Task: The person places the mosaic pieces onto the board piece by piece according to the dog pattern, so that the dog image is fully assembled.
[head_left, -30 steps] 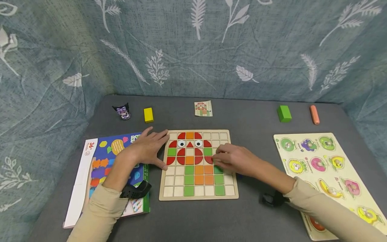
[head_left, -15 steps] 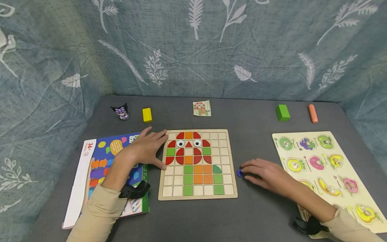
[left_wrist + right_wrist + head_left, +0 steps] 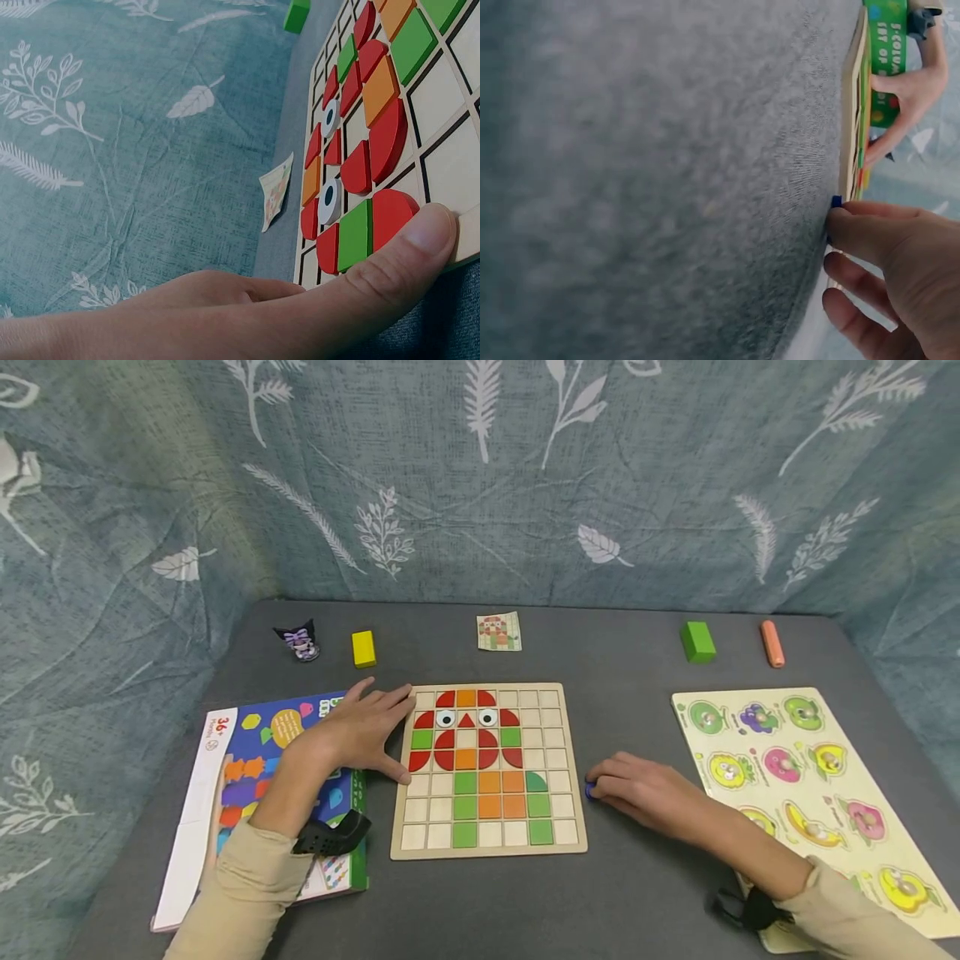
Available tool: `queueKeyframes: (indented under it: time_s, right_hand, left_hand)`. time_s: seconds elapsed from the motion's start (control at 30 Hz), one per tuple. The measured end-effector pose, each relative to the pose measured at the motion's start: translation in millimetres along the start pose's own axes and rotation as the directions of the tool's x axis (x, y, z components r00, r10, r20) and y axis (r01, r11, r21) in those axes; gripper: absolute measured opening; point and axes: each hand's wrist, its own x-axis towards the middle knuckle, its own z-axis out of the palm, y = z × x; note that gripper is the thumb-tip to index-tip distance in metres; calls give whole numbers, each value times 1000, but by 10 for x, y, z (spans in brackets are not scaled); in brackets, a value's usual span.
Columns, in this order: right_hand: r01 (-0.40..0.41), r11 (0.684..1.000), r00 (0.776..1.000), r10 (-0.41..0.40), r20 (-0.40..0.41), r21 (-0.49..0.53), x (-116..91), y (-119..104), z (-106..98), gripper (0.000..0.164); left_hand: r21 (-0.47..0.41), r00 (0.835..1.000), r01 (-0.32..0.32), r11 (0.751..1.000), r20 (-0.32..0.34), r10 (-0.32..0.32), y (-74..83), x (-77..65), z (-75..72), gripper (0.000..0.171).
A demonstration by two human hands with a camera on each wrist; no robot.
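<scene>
A square wooden grid board (image 3: 487,854) lies mid-table, with red, orange and green tiles and two eye tiles forming a figure. My left hand (image 3: 360,731) rests against its left edge, fingers and thumb spread. In the left wrist view, the thumb (image 3: 390,270) lies on the board's edge beside a red tile (image 3: 393,214). My right hand (image 3: 652,797) is on the table just right of the board, pinching a small blue piece (image 3: 589,790) between thumb and index finger. Only a bit of that blue piece (image 3: 836,201) shows in the right wrist view; its shape is hidden.
A pattern card (image 3: 498,632) lies behind the board. Left stand a toy box (image 3: 255,793), a figurine (image 3: 300,641) and a yellow block (image 3: 363,648). Right are a fruit puzzle board (image 3: 757,727), a green block (image 3: 698,642) and an orange stick (image 3: 772,644).
My right hand has left the board, where a dark green rounded tile now shows, and moved right to the blue piece, its fingers closing on it. The left hand stays at the board's edge.
</scene>
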Motion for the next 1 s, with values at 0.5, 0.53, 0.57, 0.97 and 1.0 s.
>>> queueKeyframes:
  time_s: [0.5,0.53,0.57,0.97,1.0]
  right_hand:
    - [42,992,998,-47,-41,-117,9,-21,69,43]
    - [35,993,998,-40,-44,-115,8,-25,75,44]
    - [27,993,999,-32,-43,-113,7,-31,81,44]
    - [-152,984,988,154,-16,89,210,-40,89,25]
    - [-150,982,988,153,-13,113,237,-38,90,24]
  left_hand:
    - [9,1000,-10,1000,4,10,-2,15,14,109]
    - [10,1000,-11,1000,6,11,0,13,20,109]
    - [10,1000,-12,1000,9,12,1,9,26,109]
    - [33,1000,-10,999,1,10,-10,-10,21,108]
    - [36,1000,-11,999,-3,11,-12,-7,15,108]
